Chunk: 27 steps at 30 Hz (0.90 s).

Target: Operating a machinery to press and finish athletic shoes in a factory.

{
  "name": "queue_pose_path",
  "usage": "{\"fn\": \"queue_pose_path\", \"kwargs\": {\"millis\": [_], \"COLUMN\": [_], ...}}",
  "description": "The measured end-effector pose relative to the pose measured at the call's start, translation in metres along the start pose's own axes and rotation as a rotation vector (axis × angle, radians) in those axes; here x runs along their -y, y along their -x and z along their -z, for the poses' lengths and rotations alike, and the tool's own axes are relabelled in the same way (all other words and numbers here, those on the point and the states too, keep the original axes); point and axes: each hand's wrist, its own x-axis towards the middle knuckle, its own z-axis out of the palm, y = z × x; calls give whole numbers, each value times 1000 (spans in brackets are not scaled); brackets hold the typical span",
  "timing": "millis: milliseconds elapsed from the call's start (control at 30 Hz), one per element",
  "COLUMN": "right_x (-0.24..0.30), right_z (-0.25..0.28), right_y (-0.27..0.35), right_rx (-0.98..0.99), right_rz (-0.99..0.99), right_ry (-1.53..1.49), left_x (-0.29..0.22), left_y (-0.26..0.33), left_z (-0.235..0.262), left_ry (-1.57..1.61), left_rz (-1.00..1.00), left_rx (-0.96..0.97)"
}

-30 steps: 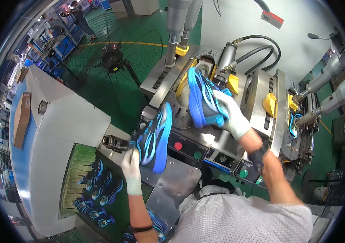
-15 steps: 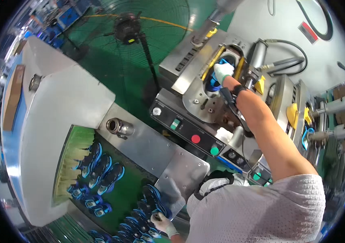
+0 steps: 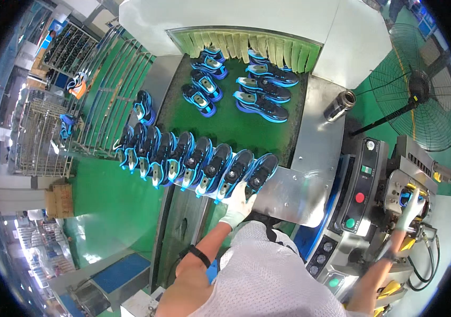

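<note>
Head view, looking down. Left hand (image 3: 240,203), gloved, lies with fingers spread on the heel of the nearest shoe (image 3: 259,176) at the right end of a row of black-and-blue shoes (image 3: 183,158); the grip looks not yet closed. The row stands on its edge along the near lip of the steel counter (image 3: 302,193), shoes leaning on one another.

Right hand (image 3: 409,208), gloved, rests on the press machine (image 3: 405,185) well off to the right; cannot tell whether it grips anything.

Judgement: take the end shoe only, pinching the heel and lifting straight up, so the leaning neighbours don't topple. More shoes lie on the green belt (image 3: 236,124) beyond.
</note>
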Motion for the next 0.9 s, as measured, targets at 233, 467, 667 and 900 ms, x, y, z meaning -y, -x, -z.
{"fn": "queue_pose_path", "kwargs": {"millis": [233, 467, 667, 900], "right_x": [-16, 36, 76, 223], "right_z": [-59, -56, -91, -189], "right_y": [271, 283, 381, 447], "right_rx": [196, 438, 602, 901], "right_rz": [125, 69, 9, -134], "right_ry": [687, 876, 599, 221], "left_x": [1, 146, 215, 214], "left_y": [-175, -378, -450, -435], "left_z": [86, 145, 119, 142], "left_ry": [322, -88, -155, -168], "left_rz": [-28, 135, -181, -267], "left_rx": [-4, -195, -147, 42]}}
